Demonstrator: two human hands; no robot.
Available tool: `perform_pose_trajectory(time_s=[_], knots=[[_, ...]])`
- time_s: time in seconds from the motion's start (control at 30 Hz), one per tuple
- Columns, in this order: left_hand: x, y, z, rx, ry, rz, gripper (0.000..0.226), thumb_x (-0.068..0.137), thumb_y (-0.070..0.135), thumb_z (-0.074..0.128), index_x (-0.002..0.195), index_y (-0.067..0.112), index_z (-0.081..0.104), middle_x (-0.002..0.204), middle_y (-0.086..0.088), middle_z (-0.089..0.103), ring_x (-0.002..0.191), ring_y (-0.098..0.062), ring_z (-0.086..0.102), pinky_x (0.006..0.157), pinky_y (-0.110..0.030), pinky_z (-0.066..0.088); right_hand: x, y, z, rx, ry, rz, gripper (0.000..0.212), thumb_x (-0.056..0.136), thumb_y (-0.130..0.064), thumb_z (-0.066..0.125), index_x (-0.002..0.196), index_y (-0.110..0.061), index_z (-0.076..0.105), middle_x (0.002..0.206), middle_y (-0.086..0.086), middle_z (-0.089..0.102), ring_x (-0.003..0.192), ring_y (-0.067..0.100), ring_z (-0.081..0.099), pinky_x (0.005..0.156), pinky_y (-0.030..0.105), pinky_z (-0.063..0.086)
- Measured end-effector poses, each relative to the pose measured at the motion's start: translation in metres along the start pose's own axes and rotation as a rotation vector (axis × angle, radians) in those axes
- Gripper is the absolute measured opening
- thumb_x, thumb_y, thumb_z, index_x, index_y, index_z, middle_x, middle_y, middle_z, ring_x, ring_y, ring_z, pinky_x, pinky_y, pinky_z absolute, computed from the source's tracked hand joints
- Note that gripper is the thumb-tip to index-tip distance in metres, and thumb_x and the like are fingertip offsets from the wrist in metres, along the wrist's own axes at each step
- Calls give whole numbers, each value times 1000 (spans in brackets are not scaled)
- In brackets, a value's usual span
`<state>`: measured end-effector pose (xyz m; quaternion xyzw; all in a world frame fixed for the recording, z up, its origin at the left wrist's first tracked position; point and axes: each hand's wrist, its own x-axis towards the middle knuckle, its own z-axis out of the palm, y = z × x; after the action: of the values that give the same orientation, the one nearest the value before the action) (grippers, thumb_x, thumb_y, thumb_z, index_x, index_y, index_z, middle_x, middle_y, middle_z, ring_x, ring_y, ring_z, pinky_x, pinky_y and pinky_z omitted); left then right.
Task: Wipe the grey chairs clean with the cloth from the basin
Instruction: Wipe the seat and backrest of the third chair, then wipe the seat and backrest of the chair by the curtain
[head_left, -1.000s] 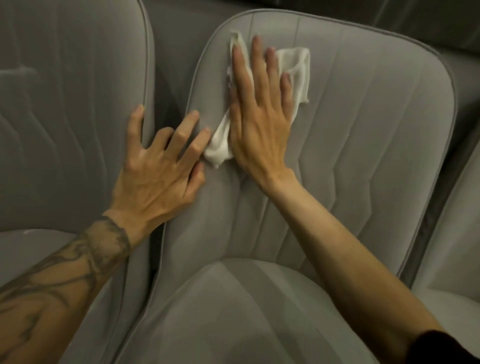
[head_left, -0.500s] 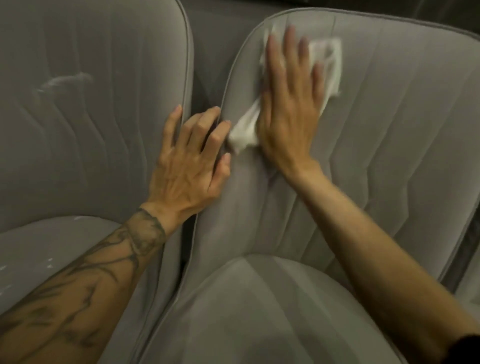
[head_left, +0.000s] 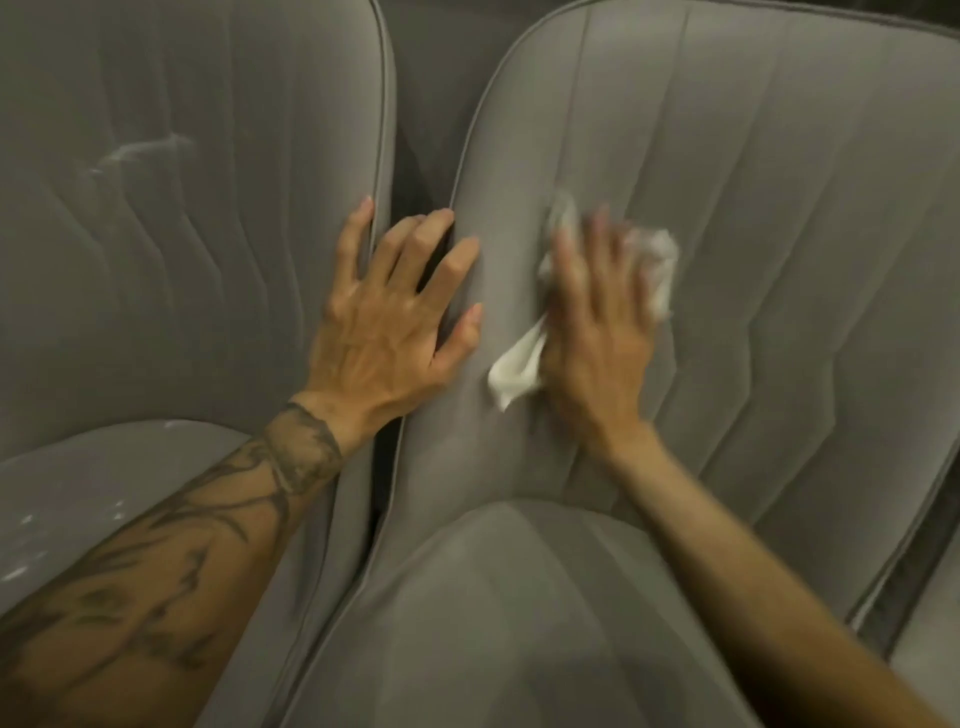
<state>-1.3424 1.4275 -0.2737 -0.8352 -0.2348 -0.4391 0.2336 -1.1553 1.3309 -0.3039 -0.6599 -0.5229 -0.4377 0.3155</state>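
Observation:
Two grey upholstered chairs stand side by side. On the backrest of the right chair, my right hand presses flat on a crumpled white cloth, which sticks out below my thumb and past my fingertips. That hand is blurred. My left hand lies with fingers spread across the gap between the chairs, touching the edge of the left chair and the left edge of the right backrest. It holds nothing.
The left chair has a pale smear on its backrest and white specks on its seat. A dark gap runs between the two backrests. The edge of a third chair shows at the lower right.
My right hand has slid the cloth down the right backrest, from near its top edge to mid-height. My left hand stays at the gap between the chairs.

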Motion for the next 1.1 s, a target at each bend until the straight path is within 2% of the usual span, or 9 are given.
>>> perform_pose_trajectory(time_s=[0.17,0.3,0.37,0.43,0.53,0.67,0.83,0.97,1.1], knots=[[0,-3,3,43,-6,4,54,106,47,38,145,11,49,149,-20,52,134,-37,53,127,-60,15,60,50,-5,-178,212,44,57,110,-17,38,164,-22,22,170,8,23,160,27,16,132,46,8],[-1,-1,4,66,-16,-2,55,104,47,43,145,11,48,149,-20,51,135,-37,52,126,-63,17,-74,25,-2,-125,-98,22,66,108,-22,40,166,-22,10,173,4,14,162,27,7,131,47,6],[0,1,3,77,-21,0,55,103,46,47,145,10,49,149,-21,52,134,-37,52,126,-64,17,-136,23,-11,-157,-231,-86,74,102,-18,54,165,-22,14,171,4,18,159,28,16,129,48,17],[0,2,2,84,-26,1,56,103,45,48,145,9,50,149,-21,52,135,-37,52,126,-64,17,-136,41,-17,-175,-269,-140,72,102,-18,56,164,-23,19,171,2,15,159,26,17,130,46,14],[0,1,3,90,-43,-3,56,104,46,47,146,8,49,150,-21,51,135,-37,52,126,-66,18,-56,61,-9,-192,-61,-2,58,112,-21,33,166,-23,11,175,2,-1,162,22,0,131,43,-1],[1,2,1,93,-65,-1,57,104,47,44,146,8,47,150,-22,51,135,-37,52,125,-66,16,2,39,6,-66,151,266,54,113,-19,35,165,-21,19,171,9,13,161,24,5,131,47,-1],[1,6,-7,71,-130,-31,58,105,47,44,149,10,47,153,-20,49,138,-36,51,127,-64,15,-123,-40,4,345,-345,153,56,108,-7,42,162,-12,27,172,8,12,161,31,8,130,56,7],[-15,12,-22,-14,-202,-51,60,103,42,50,154,11,45,156,-18,46,145,-36,46,129,-58,14,-142,-53,-12,518,-476,203,57,110,-8,37,164,-17,23,175,0,8,162,24,6,132,47,3],[-68,23,-48,-88,-355,-36,58,97,27,56,152,11,49,159,-18,44,148,-38,41,129,-54,19,-162,-70,-53,701,-640,56,60,108,-6,48,163,-19,27,174,-4,14,161,16,14,131,41,16]])
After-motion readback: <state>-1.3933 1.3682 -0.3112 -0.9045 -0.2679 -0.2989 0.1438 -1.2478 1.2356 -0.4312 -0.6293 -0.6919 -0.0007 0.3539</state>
